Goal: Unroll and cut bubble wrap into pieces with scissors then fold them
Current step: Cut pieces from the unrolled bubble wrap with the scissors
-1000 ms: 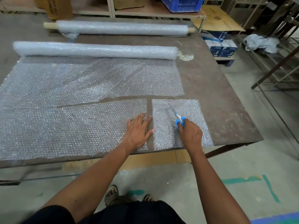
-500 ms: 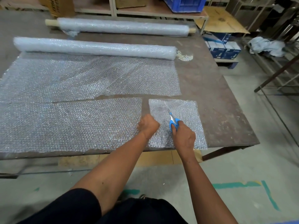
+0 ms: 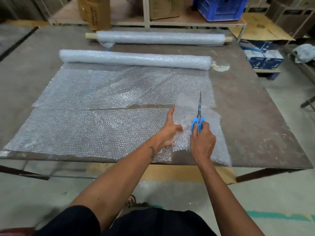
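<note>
The small cut piece (image 3: pixel 185 116) of bubble wrap is clear and pebbled, its left edge lifted and curling up off the brown surface (image 3: pixel 255 126) while its right part lies flat near the front edge. The left hand (image 3: pixel 167 132) grips that raised left edge, thumb on the near face and fingers behind it. The right hand (image 3: pixel 202 142) is curled round the blue handles of the scissors (image 3: pixel 198 116), whose blades are closed and point away over the piece; this hand sits just right of the lifted fold.

To the left, a long cut strip (image 3: pixel 88 133) lies flat along the front edge, touching the left wrist. Behind it the unrolled sheet (image 3: pixel 122 87) runs back to its roll (image 3: pixel 136 59). A 2nd roll (image 3: pixel 158 37) lies at the far edge. Bare surface spreads to the right of the piece, up to the right edge.
</note>
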The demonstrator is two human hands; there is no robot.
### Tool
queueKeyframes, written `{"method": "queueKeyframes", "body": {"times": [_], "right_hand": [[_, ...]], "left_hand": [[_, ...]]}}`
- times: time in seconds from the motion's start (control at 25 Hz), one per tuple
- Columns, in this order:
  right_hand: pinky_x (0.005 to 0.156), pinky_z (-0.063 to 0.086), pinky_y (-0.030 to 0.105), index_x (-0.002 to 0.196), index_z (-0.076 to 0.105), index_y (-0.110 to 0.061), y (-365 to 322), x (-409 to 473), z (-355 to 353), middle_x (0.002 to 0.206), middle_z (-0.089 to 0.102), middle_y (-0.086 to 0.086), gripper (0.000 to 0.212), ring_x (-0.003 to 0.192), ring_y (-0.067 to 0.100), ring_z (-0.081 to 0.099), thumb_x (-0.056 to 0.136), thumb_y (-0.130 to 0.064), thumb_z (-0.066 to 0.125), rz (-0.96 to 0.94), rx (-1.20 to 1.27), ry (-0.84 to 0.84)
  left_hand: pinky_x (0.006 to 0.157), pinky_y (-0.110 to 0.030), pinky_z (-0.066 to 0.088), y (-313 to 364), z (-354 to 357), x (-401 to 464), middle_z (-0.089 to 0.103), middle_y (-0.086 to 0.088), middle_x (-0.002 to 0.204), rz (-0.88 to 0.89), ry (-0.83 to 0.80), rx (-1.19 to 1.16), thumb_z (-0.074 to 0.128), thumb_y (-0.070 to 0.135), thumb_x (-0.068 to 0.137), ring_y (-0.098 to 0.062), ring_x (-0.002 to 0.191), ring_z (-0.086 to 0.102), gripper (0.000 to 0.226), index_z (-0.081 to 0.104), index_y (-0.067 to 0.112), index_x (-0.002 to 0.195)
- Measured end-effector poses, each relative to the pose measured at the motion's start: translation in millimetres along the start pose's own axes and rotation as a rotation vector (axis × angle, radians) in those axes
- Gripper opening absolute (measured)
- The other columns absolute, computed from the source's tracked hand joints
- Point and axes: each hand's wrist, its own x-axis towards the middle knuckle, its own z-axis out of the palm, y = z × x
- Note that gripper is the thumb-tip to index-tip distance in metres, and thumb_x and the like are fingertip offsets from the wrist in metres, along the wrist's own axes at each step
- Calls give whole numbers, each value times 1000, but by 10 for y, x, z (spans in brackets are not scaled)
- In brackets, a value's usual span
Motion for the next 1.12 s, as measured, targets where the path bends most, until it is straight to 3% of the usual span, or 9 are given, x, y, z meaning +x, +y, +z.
{"method": "queueKeyframes", "body": {"times": [0.12,0.2,0.36,0.52,0.68,0.76,0.92,1.04,1.12], "right_hand": [[99,51,65,116,57,-17,-348,-131,171,90,74,6,38,79,34,71,108,-51,41,-28,-9,-8],[104,47,64,118,58,-17,-568,-258,286,93,75,6,38,82,33,72,108,-49,41,-44,-29,-24],[112,40,63,121,60,-17,-1016,-636,517,99,76,5,38,90,31,74,107,-47,42,-86,-51,-90],[117,32,65,130,60,-18,-1306,-990,906,117,75,6,44,114,30,71,107,-48,38,-112,-78,-243],[110,39,59,134,57,-18,-1388,-1055,1126,112,74,4,40,103,28,72,110,-46,40,-74,-219,-336],[103,43,53,133,57,-21,-1421,-1069,1140,103,76,1,40,94,26,73,110,-49,40,-58,-280,-310],[98,44,54,127,62,-22,-1474,-1089,1095,99,75,-1,41,92,23,72,107,-52,41,-87,-301,-112],[93,50,58,120,63,-18,-1441,-980,1018,101,74,4,44,94,30,72,108,-54,40,4,-203,38],[85,54,55,113,62,-17,-1430,-888,919,96,72,5,45,85,34,70,108,-55,39,92,-101,90]], "left_hand": [[118,-55,41,-23,-420,-34,32,-4,168,-10,37,-16,67,-10,71,-31,147,41,117,26,52,160],[120,-64,35,-45,-752,-86,34,-7,169,-70,49,-44,75,-1,59,-35,149,40,123,28,49,161],[116,-68,38,-213,-1564,-79,55,-6,155,-102,48,-59,85,14,36,-36,142,51,125,48,47,150],[110,-67,47,-187,-2190,-213,58,-17,150,-166,113,-42,72,0,48,-42,135,56,113,45,31,154],[117,-61,44,-464,-2724,148,33,-13,168,-222,42,115,82,14,62,-38,147,44,120,23,38,164],[117,-57,45,-329,-2707,83,31,-12,170,-240,-9,208,84,21,67,-35,149,44,116,21,35,164],[119,-38,38,323,-2301,-325,44,2,152,-217,-16,191,55,-16,90,-26,146,41,89,20,16,164],[110,-50,52,480,-2184,-297,57,-11,146,-228,-79,-5,52,-19,83,-34,133,57,81,39,20,153],[117,-64,42,559,-2021,-235,58,-17,146,-213,-167,-92,68,-9,68,-41,136,55,83,48,18,144]]}}
